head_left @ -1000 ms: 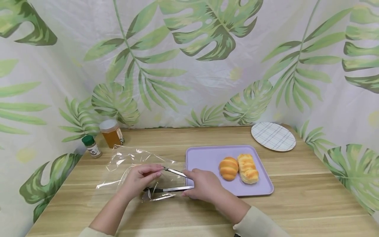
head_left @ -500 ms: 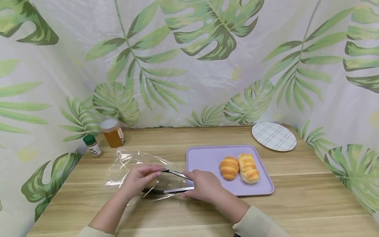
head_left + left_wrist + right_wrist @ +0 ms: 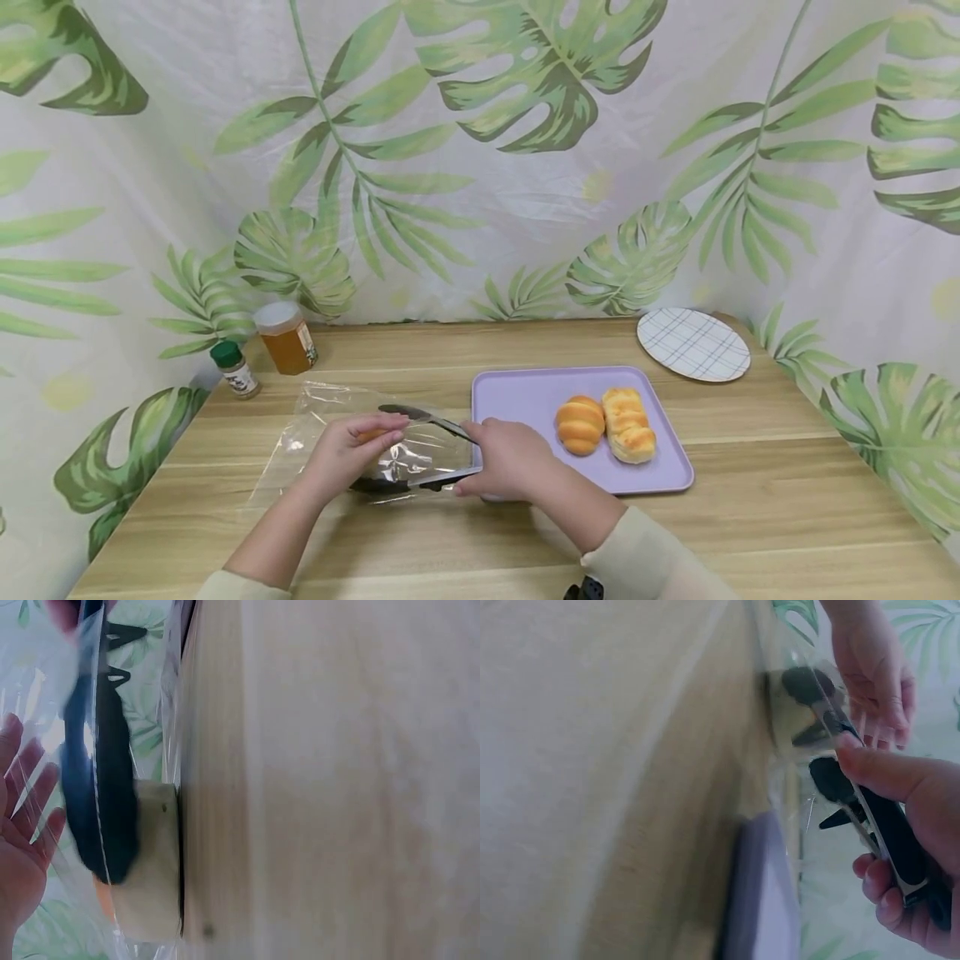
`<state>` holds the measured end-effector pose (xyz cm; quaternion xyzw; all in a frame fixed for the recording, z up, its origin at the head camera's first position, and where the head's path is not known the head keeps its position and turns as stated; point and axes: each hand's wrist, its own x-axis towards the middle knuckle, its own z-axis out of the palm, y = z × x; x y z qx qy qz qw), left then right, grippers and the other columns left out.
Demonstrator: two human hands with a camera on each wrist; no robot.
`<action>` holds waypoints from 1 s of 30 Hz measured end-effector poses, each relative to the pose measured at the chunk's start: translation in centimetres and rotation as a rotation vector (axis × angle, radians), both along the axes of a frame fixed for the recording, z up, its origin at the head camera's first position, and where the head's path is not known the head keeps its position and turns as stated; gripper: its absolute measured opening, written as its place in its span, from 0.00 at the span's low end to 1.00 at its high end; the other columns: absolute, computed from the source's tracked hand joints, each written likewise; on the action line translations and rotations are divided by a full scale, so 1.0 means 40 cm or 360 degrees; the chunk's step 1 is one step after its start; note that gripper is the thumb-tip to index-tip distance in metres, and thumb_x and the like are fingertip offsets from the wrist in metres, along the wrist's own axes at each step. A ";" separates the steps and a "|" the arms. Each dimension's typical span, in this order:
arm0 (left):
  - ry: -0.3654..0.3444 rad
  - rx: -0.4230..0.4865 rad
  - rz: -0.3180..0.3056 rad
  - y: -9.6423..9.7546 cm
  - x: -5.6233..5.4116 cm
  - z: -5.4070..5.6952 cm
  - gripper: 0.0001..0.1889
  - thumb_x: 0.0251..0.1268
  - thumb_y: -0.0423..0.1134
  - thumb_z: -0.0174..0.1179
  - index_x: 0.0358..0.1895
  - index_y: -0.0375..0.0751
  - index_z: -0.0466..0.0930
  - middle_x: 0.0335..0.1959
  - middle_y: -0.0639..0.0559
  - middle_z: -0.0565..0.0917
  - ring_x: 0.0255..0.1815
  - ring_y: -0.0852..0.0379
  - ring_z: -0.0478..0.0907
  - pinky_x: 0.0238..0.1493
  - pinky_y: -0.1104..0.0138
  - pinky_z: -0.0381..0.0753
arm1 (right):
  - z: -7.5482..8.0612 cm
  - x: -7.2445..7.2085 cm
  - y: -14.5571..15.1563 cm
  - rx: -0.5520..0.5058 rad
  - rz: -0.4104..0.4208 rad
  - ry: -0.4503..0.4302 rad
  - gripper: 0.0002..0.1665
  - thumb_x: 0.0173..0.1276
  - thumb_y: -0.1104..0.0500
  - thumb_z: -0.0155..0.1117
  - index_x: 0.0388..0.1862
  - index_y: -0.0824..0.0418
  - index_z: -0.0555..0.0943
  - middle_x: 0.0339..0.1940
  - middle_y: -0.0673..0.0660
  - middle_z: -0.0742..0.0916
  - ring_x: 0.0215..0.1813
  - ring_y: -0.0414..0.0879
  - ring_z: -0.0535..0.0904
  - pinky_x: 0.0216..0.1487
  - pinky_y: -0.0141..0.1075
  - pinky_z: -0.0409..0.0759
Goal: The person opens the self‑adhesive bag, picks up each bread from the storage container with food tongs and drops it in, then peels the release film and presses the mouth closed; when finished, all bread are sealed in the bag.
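The right hand [image 3: 513, 454] grips black-and-silver metal tongs [image 3: 444, 478] pointing left at a clear plastic bag [image 3: 418, 456] by the left hand [image 3: 347, 454], its hold unclear.

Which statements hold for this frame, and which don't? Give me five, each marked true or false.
1. The right grip holds the tongs. True.
2. The plastic bag is opaque. False: the plastic bag is see-through.
3. Two breads lie on the purple tray. True.
4. The checked plate sits on the purple tray. False: the checked plate is off it, beyond its far right corner.
5. In the head view, the green-capped bottle stands left of the amber jar. True.
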<state>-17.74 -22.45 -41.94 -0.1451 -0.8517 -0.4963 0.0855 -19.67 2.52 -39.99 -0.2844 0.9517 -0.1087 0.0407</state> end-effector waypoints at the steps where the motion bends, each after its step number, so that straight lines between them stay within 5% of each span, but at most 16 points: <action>1: 0.0002 -0.0023 0.0014 -0.002 -0.001 0.000 0.11 0.62 0.37 0.66 0.46 0.39 0.87 0.49 0.43 0.87 0.47 0.72 0.81 0.51 0.75 0.82 | 0.006 -0.002 0.004 -0.0003 0.0002 -0.0009 0.52 0.49 0.30 0.73 0.70 0.51 0.72 0.55 0.54 0.85 0.54 0.49 0.83 0.51 0.43 0.82; 11: 0.0031 -0.0142 0.0118 -0.012 -0.011 -0.006 0.11 0.64 0.39 0.65 0.46 0.41 0.87 0.49 0.48 0.88 0.51 0.68 0.81 0.57 0.62 0.82 | 0.053 -0.015 0.078 -0.0042 0.0059 -0.0080 0.50 0.48 0.31 0.74 0.66 0.53 0.75 0.50 0.53 0.87 0.51 0.48 0.83 0.49 0.44 0.82; 23: 0.0021 -0.0060 0.0063 0.006 -0.011 0.004 0.10 0.64 0.38 0.65 0.45 0.41 0.88 0.48 0.46 0.88 0.49 0.72 0.80 0.55 0.75 0.78 | 0.073 0.010 0.163 -0.0115 0.0061 -0.0053 0.42 0.53 0.35 0.73 0.63 0.55 0.78 0.48 0.53 0.88 0.47 0.47 0.84 0.46 0.43 0.82; 30: 0.0053 -0.0054 0.0024 0.017 -0.015 -0.004 0.09 0.63 0.36 0.65 0.45 0.39 0.88 0.48 0.45 0.88 0.50 0.71 0.81 0.55 0.76 0.78 | 0.072 0.000 0.190 -0.0242 0.0117 -0.0342 0.29 0.58 0.36 0.70 0.53 0.50 0.84 0.37 0.42 0.88 0.38 0.39 0.80 0.40 0.34 0.79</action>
